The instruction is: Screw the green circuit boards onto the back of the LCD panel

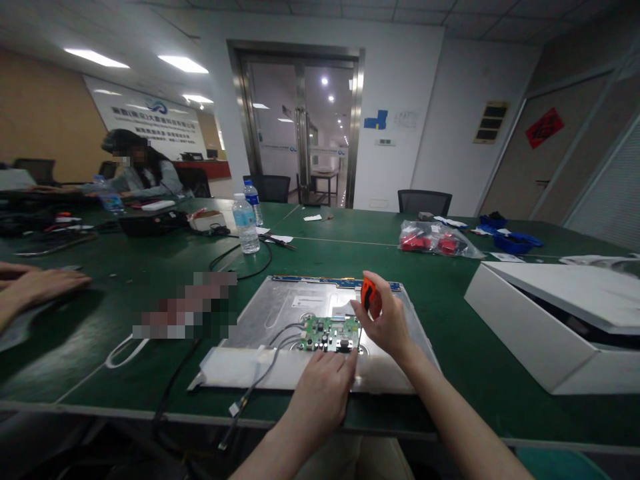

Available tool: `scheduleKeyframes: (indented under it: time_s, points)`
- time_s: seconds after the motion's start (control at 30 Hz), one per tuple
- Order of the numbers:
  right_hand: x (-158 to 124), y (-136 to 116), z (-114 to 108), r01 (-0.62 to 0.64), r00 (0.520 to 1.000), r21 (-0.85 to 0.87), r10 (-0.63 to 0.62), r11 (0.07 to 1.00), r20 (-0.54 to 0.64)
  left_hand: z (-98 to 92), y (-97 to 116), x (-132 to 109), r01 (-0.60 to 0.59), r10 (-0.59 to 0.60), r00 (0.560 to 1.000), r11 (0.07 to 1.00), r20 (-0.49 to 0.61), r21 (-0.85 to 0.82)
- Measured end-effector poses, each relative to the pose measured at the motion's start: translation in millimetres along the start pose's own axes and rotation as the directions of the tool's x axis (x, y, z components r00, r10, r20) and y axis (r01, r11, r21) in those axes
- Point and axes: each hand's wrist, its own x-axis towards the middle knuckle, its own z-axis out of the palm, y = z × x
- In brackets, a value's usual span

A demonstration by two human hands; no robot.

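A flat silver display panel [270, 313] lies face down on the table, with a green circuit board [325, 328] on its middle. My right hand [391, 325] is closed around the orange handle of a screwdriver [369, 293]. The tool stands nearly upright, its thin shaft reaching down to the board's right edge. My left hand [325, 377] rests at the board's lower edge, its fingers drawn together beside the screwdriver's tip. What those fingertips pinch, if anything, is hidden. Grey cables [267, 373] run from the board's left side over the panel's front edge.
An open white box [530, 333] stands at the right. Water bottles [246, 223], black cables and a bag of red parts [435, 239] lie beyond the panel. Another person's hand [45, 287] rests at far left; a co-worker [145, 167] sits further back.
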Motion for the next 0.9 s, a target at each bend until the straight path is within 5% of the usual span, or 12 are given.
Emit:
scheduleKeyframes:
  time_s: [0.23,0.53,0.9]
  points:
    - [-1.3,1.9,-2.2,-0.018,0.995,0.123,0.006,0.992,0.102,-5.2,2.2,1.1,0.019,-0.018,0.997,1.0,0.069,-0.013]
    - [1.0,0.8,-0.5,-0.008,1.0,0.022,0.008,1.0,-0.012,-2.3,0.5,1.3,0.015,-0.014,0.998,1.0,0.062,-0.019]
    - [-0.9,1.8,-3.1,-0.051,0.994,0.121,0.039,0.991,0.1,-3.9,1.4,1.3,0.019,-0.019,0.997,1.0,0.07,0.0]
